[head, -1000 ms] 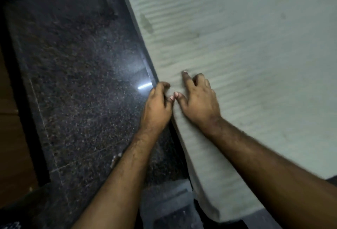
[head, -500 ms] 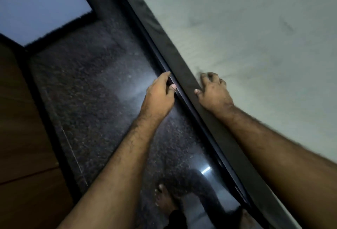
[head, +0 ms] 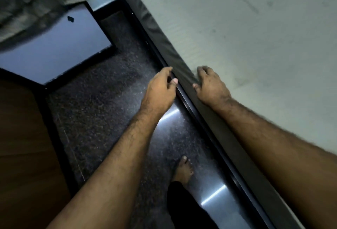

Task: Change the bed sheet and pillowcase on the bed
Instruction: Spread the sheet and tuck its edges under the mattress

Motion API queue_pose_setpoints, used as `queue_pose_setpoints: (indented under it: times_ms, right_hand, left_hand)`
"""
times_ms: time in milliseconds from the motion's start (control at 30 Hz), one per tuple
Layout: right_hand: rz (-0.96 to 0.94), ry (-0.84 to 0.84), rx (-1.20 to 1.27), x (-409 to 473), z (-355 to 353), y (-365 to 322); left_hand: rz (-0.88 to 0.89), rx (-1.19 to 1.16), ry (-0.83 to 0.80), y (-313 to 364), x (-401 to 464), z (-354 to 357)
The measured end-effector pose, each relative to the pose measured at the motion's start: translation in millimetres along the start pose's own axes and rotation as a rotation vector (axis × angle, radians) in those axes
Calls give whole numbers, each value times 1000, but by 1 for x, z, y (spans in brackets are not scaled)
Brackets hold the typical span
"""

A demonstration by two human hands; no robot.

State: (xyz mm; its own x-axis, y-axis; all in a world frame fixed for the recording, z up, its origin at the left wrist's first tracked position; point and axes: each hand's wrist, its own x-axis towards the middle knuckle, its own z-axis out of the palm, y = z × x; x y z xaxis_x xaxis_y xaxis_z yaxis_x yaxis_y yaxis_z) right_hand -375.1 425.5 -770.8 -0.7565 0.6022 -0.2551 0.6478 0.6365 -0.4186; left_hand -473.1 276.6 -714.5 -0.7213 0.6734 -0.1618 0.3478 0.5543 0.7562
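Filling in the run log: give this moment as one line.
stage: tucking | left hand: at dark mattress side, grip unclear | right hand: pressing pale green bed sheet at edge

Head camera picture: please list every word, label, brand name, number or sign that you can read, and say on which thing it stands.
None: no readable text in this view.
The sheet shows only faint dark marks, not letters.
The small dark spot on the pale panel is a mark, not a sign.
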Motion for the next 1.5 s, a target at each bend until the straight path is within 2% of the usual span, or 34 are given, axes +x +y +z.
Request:
queue_pose_setpoints:
  times_ms: [133,267,433,567,767,900,1000,1100,1167,1267,1367,1433,1500]
  right_hand:
    - [-24,20,-33,77,1,-13]
    - [0,-23,-96,100,5,-12]
    - [-25,-78,-105,192,-11,-58]
    - [5,-75,-97,257,-14,-96]
    - [46,-102,-79,348,-17,-156]
    - [-18,-144,-98,421,-21,-189]
    - [-67,-154,-63,474,-17,-199]
    - [-176,-159,-77,529,-20,-213]
    - [-210,-175,-3,566,-28,-217]
    - [-213,-80,134,604,-37,-224]
    - [-127,46,131,638,-47,-228]
    - [-120,83,101,664,-52,-235]
    - [-143,108,74,685,-53,-243]
  left_hand:
    - [-66,-2,-24,-22,82,-15]
    - [-85,-23,-94,-35,110,-8]
    - [-147,-71,-37,-43,205,-39]
    - [-195,-85,-65,-56,282,-69]
    - [-131,-32,-128,-81,373,-133]
    - [-201,-64,-60,-89,450,-165]
    - [-189,-39,-41,-88,505,-174]
    - [-211,-71,21,-91,561,-185]
    - [-258,-82,54,-89,596,-187]
    - [-346,-140,89,-94,650,-192]
    - [-437,-261,236,-108,710,-202]
    - [-472,-241,265,-122,740,-208]
    - [-426,-145,239,-131,757,-212]
